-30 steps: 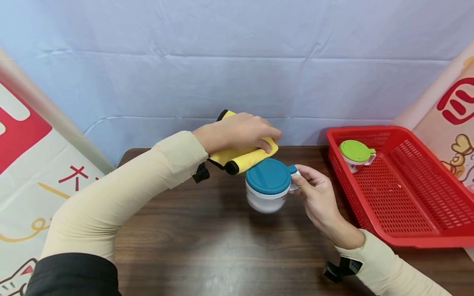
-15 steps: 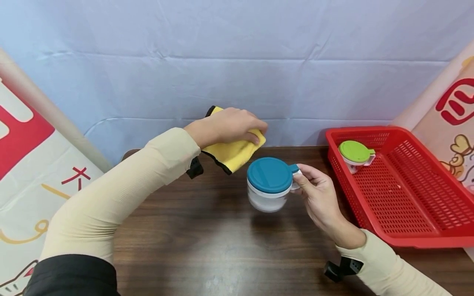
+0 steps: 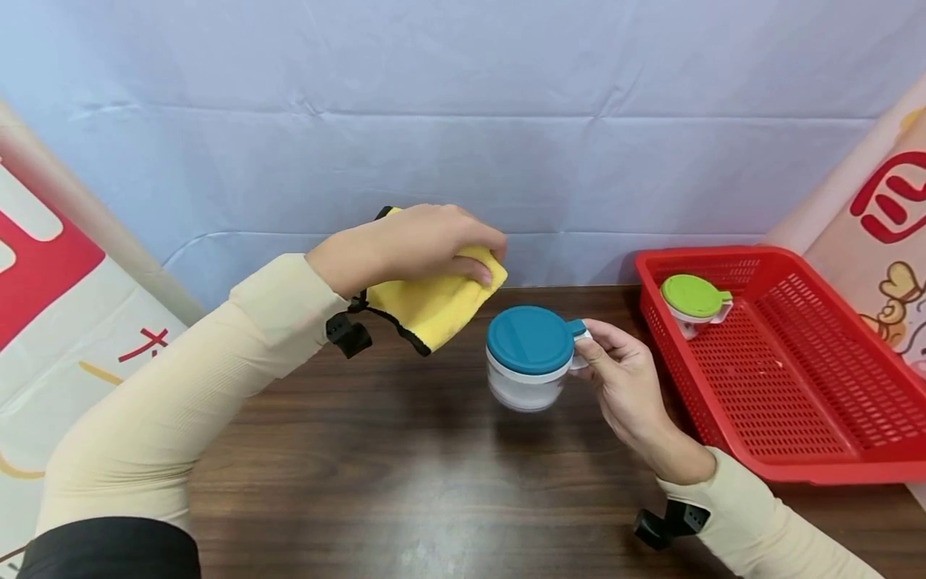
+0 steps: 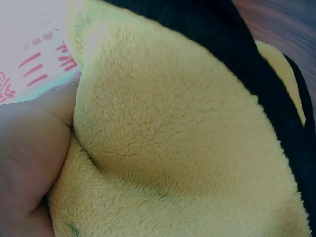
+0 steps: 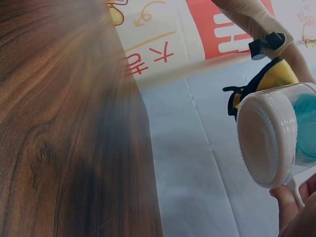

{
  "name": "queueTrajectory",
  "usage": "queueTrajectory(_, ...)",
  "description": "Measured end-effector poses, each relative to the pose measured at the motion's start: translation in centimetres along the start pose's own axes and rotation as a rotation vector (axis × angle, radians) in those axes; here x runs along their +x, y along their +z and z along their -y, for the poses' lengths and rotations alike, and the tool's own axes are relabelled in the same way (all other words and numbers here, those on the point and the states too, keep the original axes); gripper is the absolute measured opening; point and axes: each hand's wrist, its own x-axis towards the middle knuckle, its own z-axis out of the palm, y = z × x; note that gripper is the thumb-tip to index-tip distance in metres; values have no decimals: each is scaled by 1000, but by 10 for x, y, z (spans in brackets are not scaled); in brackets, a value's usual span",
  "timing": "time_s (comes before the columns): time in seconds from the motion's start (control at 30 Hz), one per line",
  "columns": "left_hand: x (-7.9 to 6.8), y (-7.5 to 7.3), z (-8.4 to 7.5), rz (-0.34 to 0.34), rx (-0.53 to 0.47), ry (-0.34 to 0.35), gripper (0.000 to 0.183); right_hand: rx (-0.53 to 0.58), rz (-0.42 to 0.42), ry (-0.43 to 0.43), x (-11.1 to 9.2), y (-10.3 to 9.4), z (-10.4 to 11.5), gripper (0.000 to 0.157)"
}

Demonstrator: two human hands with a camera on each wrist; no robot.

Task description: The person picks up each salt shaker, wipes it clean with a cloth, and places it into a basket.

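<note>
My right hand pinches the white handle of a clear seasoning jar with a blue lid. The jar is held upright above the table, and pale contents show through its base in the right wrist view. To the left and a bit farther back, my left hand grips a yellow cloth with black edging, apart from the jar. In the left wrist view the fluffy cloth fills most of the picture, hiding the fingertips.
A red plastic basket stands on the right of the brown wooden table. Inside its far left corner sits a smaller jar with a green lid. A pale cloth backdrop hangs behind the table.
My left hand has drawn the cloth off the blue lid and away to the left, and the cloth now hangs more unfolded. The right hand and jar have barely moved.
</note>
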Motion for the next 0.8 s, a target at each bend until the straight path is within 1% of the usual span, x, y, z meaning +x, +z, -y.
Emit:
queueTrajectory(0.1, -4, -3, -4, -4, -26, 17, 18, -5, 1, 0, 1, -1, -1, 21)
queueTrajectory(0.2, -6, -4, -11, 7, -52, 36, 18, -13, -1, 4, 2, -2, -1, 22)
queueTrajectory(0.43, -8, -8, -34, 32, -86, 93, 16, -57, -41, 37, 2, -3, -3, 24)
queueTrajectory(0.63, -4, -9, -52, 53, -80, 138, 17, -61, -40, 48, 3, -3, -2, 22)
queueTrajectory(0.8, 8, -8, -68, 94, -73, 212, 18, -28, -14, 29, 4, -3, -3, 23)
